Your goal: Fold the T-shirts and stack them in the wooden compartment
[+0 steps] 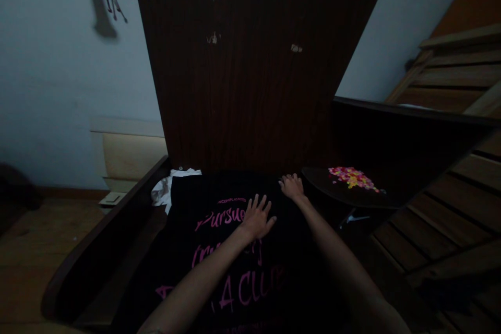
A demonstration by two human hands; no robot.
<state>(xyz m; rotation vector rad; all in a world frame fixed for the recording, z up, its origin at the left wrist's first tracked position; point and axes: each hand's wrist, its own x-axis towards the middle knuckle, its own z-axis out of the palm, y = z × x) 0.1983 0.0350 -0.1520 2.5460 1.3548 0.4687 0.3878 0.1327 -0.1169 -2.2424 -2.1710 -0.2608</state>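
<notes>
Nearest, on the dark table (146, 240), a black shirt (282, 250) with pink lettering (254, 288) facing up, running out of view below. Upon this lettering, the left hand (257, 220), palm down, fingers spread, grasping nothing. A little farther, at the far right part of the fabric, the right hand (293, 187), fingers bent; cannot tell whether pinching or only pressing. Judging from this, rather advanced in the spreading: upper part already mostly flat, no fold visible there; too dark at the right to say what is left. At the far left corner, beside the shirt, crumpled white material (cloth, or perhaps paper), possibly hindering a flat lay. To the right, on a rounded shelf (317, 181), many small coloured pieces (354, 178), probably easy to scatter. Behind, a tall dark panel (250, 99), blocking farther reach; then a pale wall (58, 83).
</notes>
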